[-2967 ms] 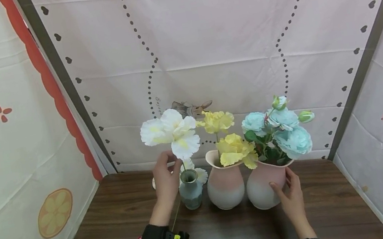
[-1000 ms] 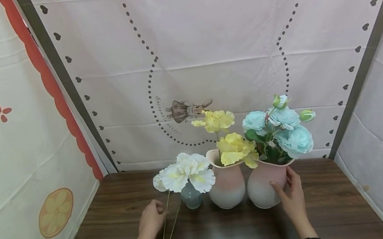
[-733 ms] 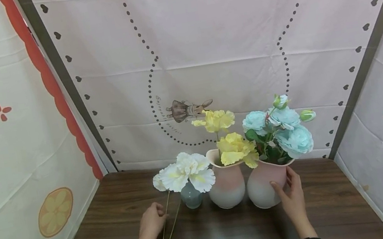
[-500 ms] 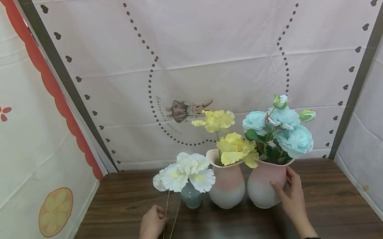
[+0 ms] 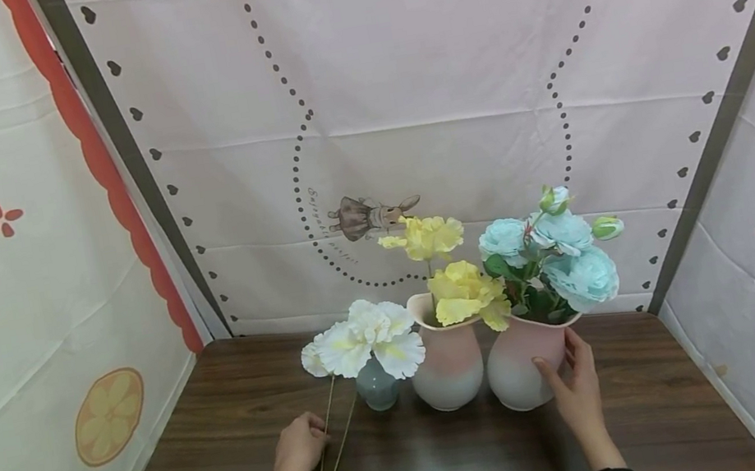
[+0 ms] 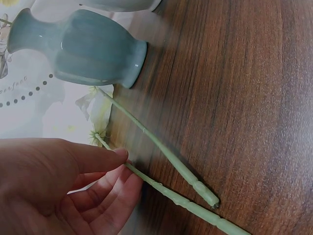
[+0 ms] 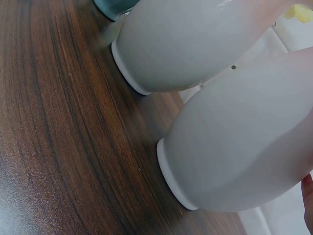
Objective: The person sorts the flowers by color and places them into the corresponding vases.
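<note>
My left hand (image 5: 297,453) pinches a thin green flower stem (image 6: 182,201) between thumb and fingers. Beside it, a second stem (image 6: 166,151) lies on the table; the white blooms (image 5: 314,360) at their upper ends are mostly hidden behind a small blue-grey vase (image 5: 377,390). A large white flower (image 5: 372,335) stands in that vase and covers its mouth. My right hand (image 5: 578,393) holds the right side of a pink-and-white vase (image 5: 524,373), thumb at its front. Light-blue flowers (image 5: 579,277) and buds fill this vase.
Between the two vases stands another pink-and-white vase (image 5: 445,370) with yellow flowers (image 5: 464,293). All the vases sit close together near the back of the brown wooden table (image 5: 431,468). Printed cloth walls (image 5: 422,53) enclose the back and both sides.
Three seconds ago my left hand held the white flower over the blue-grey vase. The flower now sits low in it, and the hand has moved down-left to another stem. My right hand stays put.
</note>
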The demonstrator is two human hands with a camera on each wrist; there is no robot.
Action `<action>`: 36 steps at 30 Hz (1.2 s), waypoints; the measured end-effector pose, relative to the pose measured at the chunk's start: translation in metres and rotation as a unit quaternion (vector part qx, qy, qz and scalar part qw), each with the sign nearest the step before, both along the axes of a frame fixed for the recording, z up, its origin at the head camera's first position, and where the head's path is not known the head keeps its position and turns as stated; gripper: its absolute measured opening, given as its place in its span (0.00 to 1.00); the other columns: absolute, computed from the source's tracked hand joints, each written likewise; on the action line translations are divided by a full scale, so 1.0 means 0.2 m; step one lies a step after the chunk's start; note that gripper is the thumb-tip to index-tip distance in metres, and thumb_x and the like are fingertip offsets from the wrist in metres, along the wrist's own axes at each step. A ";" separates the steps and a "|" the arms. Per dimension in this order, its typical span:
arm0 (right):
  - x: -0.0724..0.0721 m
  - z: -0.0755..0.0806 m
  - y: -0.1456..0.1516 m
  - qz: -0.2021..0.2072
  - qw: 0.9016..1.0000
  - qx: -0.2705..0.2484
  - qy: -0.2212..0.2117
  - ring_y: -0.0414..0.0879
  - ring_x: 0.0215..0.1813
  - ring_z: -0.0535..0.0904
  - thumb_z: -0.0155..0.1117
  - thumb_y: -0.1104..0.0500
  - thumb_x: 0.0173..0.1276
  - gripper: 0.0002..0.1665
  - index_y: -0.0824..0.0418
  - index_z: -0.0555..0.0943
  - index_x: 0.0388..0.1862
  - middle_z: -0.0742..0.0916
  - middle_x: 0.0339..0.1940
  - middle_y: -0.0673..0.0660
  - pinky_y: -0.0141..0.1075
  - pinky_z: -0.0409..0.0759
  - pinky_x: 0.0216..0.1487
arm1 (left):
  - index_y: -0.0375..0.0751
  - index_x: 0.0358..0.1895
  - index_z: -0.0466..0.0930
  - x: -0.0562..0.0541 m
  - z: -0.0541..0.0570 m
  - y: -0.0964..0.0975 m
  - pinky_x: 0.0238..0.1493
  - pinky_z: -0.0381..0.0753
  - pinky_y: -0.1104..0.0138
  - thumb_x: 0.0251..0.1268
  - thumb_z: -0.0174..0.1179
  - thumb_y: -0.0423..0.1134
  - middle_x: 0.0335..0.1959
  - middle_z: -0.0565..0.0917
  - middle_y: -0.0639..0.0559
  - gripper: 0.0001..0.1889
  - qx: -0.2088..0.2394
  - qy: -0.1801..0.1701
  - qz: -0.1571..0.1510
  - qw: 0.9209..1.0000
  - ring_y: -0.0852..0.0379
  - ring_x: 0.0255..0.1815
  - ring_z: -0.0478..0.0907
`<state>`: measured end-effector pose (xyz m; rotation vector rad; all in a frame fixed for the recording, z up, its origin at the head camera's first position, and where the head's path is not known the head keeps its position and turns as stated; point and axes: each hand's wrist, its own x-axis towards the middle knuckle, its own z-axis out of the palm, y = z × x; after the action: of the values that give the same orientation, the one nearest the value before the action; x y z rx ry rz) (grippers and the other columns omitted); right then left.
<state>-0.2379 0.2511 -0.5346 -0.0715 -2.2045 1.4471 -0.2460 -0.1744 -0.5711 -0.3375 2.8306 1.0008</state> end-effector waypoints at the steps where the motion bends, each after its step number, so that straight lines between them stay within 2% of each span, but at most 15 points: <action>1: 0.00 0.00 0.00 -0.001 1.000 -0.001 -0.001 0.62 0.74 0.64 0.66 0.59 0.71 0.41 0.65 0.58 0.76 0.68 0.71 0.67 0.65 0.62 0.73 | 0.35 0.42 0.81 0.00 0.00 0.00 0.37 0.79 0.57 0.62 0.65 0.32 0.35 0.85 0.45 0.08 0.000 -0.002 0.000 1.000 0.51 0.36 0.81; 10: 0.01 0.00 0.00 0.007 1.000 -0.004 0.005 0.64 0.74 0.64 0.66 0.61 0.70 0.41 0.64 0.58 0.76 0.68 0.71 0.67 0.65 0.61 0.73 | 0.35 0.41 0.81 0.01 0.02 -0.01 0.35 0.79 0.59 0.63 0.64 0.33 0.35 0.86 0.45 0.06 0.009 -0.008 0.002 1.000 0.52 0.34 0.80; 16: 0.01 0.01 0.00 0.010 1.000 -0.006 0.002 0.64 0.74 0.63 0.66 0.61 0.70 0.41 0.64 0.58 0.76 0.68 0.71 0.67 0.65 0.61 0.73 | 0.35 0.41 0.81 0.02 0.02 -0.02 0.29 0.76 0.64 0.64 0.63 0.32 0.34 0.85 0.45 0.06 0.032 -0.008 0.014 0.999 0.55 0.30 0.79; 26: 0.01 0.00 0.00 0.007 1.000 -0.002 0.013 0.63 0.73 0.64 0.67 0.62 0.69 0.41 0.64 0.59 0.75 0.69 0.70 0.68 0.65 0.61 0.73 | 0.35 0.43 0.81 0.04 0.03 -0.04 0.28 0.75 0.66 0.66 0.62 0.31 0.34 0.84 0.46 0.06 0.046 0.013 0.016 0.999 0.55 0.30 0.78; 36: 0.00 0.00 0.00 0.005 1.000 -0.001 0.010 0.64 0.73 0.64 0.66 0.62 0.70 0.41 0.65 0.58 0.76 0.68 0.71 0.68 0.66 0.61 0.73 | 0.35 0.45 0.80 0.06 0.08 -0.05 0.28 0.75 0.65 0.67 0.59 0.32 0.35 0.84 0.46 0.07 0.054 0.030 0.014 0.998 0.55 0.30 0.77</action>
<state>-0.2373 0.2515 -0.5352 -0.0461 -2.1892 1.4502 -0.2341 -0.1839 -0.5553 -0.3410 2.8174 1.1817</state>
